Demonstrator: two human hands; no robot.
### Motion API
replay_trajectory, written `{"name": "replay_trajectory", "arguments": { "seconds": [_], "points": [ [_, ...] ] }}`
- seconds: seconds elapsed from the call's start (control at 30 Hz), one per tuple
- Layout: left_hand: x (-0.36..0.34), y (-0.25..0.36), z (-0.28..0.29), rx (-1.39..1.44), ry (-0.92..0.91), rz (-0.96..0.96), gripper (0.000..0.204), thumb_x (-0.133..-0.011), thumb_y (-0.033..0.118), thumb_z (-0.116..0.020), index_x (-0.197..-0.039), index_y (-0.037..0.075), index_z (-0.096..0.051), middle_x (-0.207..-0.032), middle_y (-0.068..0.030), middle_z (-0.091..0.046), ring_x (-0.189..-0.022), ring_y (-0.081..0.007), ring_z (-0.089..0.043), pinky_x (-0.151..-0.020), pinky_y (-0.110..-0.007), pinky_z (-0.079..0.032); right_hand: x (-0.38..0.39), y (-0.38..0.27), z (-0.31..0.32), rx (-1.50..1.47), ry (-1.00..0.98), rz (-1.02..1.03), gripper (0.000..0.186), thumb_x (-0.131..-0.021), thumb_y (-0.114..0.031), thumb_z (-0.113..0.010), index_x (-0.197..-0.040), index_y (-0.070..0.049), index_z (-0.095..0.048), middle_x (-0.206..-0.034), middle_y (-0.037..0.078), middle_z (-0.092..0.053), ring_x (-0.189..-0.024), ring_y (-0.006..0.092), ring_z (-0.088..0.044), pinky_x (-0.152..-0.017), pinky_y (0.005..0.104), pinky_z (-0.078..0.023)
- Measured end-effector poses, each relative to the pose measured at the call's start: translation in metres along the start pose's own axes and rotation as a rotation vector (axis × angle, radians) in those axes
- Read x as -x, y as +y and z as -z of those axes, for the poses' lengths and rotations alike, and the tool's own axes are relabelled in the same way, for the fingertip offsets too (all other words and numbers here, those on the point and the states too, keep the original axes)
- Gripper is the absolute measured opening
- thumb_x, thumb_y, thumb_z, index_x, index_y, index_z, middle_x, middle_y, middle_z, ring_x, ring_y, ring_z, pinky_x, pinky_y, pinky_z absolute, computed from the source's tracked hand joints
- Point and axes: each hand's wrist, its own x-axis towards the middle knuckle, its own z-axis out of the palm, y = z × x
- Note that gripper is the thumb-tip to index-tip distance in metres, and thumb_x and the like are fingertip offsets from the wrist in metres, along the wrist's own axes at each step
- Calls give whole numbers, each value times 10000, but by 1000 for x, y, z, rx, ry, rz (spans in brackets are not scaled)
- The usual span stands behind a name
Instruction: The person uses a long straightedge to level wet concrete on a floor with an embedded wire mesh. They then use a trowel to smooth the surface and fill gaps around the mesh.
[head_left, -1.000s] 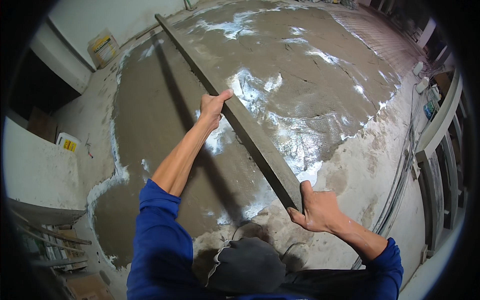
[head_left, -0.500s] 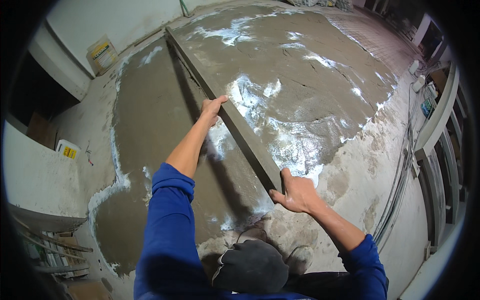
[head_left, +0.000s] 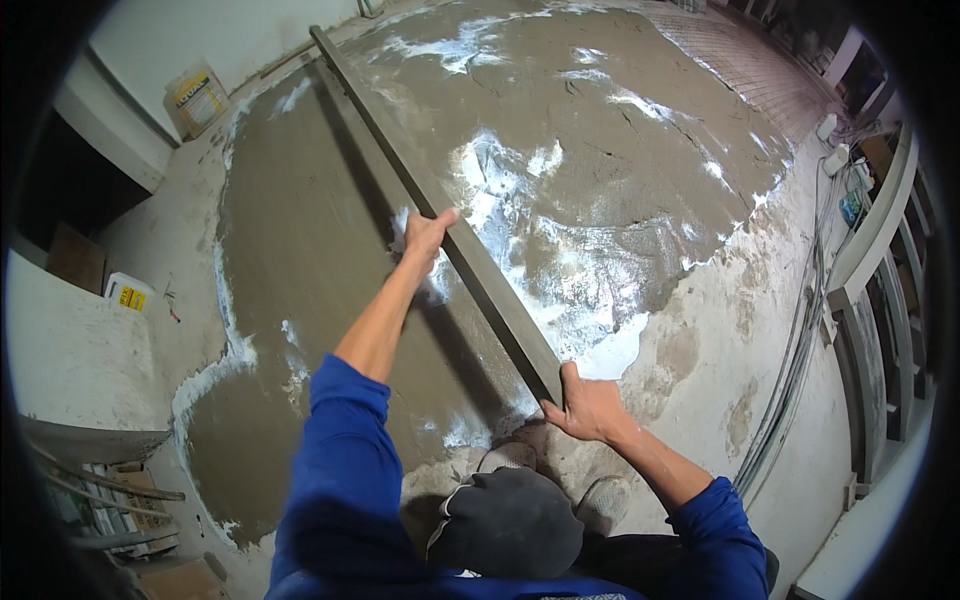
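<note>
A long grey metal screed bar (head_left: pixel 497 297) slants from beside my feet to the far left. My left hand (head_left: pixel 427 238) grips it near the middle, thumb over the top edge. At the near end my right hand (head_left: pixel 588 404) is closed around the bar, with its thumb on top. Below lies wet grey mortar (head_left: pixel 300 220), smooth to the left of the bar and rougher to the right. White patches (head_left: pixel 490 185) show on it next to the bar. A dark shadow runs alongside, apart from the bar, so the bar appears raised off the mortar.
A yellow-and-white bag (head_left: pixel 199 103) leans on the back left wall. A white jug (head_left: pixel 128 293) stands at left. Cables (head_left: pixel 780 400) run along the right floor beside a grey railing (head_left: pixel 865 260). Wire mesh (head_left: pixel 735 50) lies at the far right. My shoes (head_left: pixel 603 503) stand at the mortar's near edge.
The bar's far end has swung slightly left, and its shadow lies farther from it. My right hand has come a little nearer to me. Both hands keep their hold.
</note>
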Motion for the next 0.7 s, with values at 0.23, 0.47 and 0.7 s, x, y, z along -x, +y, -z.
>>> {"name": "replay_trajectory", "arguments": {
  "seconds": [0.23, 0.47, 0.7],
  "points": [
    [48, -43, 24, -169, -177, 272, 443, -740, 207, -836, -1007, -90, -646, -960, -166, -696, -807, -237, -662, -721, -362, -527, 26, 33, -69, 49, -184, -93, 655, -815, -574, -639, -1092, -17, -435, -733, 226, -681, -689, 440, -665, -649, 514, -516],
    [60, -93, 30, -143, -103, 396, 689, -772, 255, -825, -1238, -133, -498, -1178, -241, -623, -1058, -296, -621, -905, -378, -488, 33, 24, -104, 74, -133, -143, 601, -832, -536, -644, -1062, -21, -437, -702, 200, -679, -663, 412, -667, -734, 532, -489],
    [35, -132, 36, -238, -163, 291, 986, -803, 361, -809, -1443, -160, -269, -944, -165, -624, -588, -161, -516, -471, -313, -399, 20, 18, -118, 204, -88, -163, 539, -858, -505, -643, -1071, -49, -451, -810, 143, -695, -713, 325, -679, -841, 523, -420]
  ]
}}
